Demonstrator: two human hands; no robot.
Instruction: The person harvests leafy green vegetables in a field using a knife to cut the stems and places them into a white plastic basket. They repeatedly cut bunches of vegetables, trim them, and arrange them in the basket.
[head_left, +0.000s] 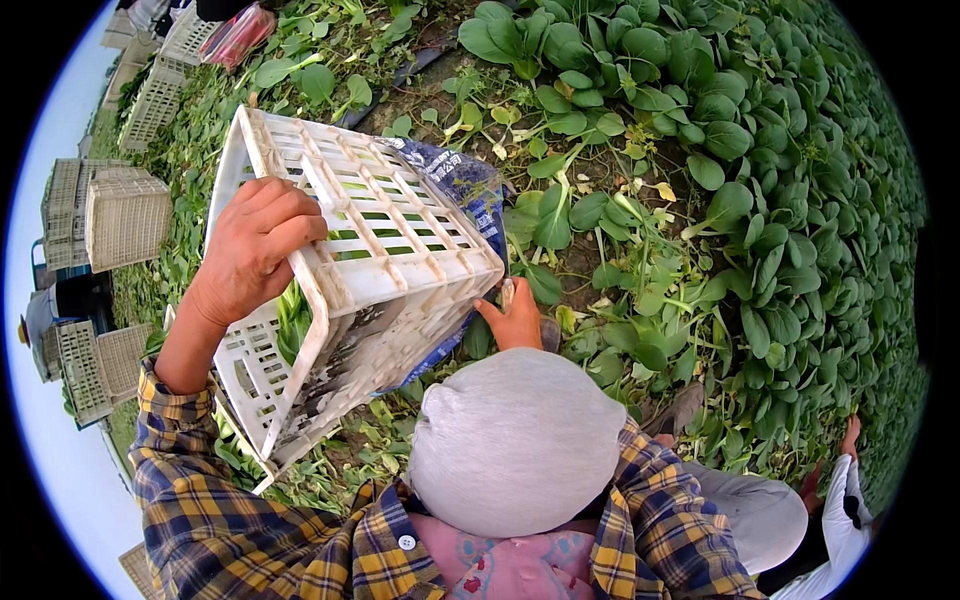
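Observation:
A white plastic crate (375, 285) stands tilted before me, its open side facing left. Leafy greens (292, 322) show inside and through its slots. My left hand (262, 240) grips the crate's upper rim. Beyond my grey-clad knee, my right hand (516, 319) is closed around the short handle of a tool (508, 295), close to the crate's lower right corner; the tool's working end is hidden. Whether this hand also touches the crate cannot be told. A blue printed plastic sack (461, 176) lies against and partly under the crate.
Dense leafy green plants (780, 247) grow on the right. Cut leaves (555, 217) litter the soil. More crates (129, 217) stand in stacks at the far left, near a person (37, 326). Another person's white sleeve (836, 525) and hand show at the lower right.

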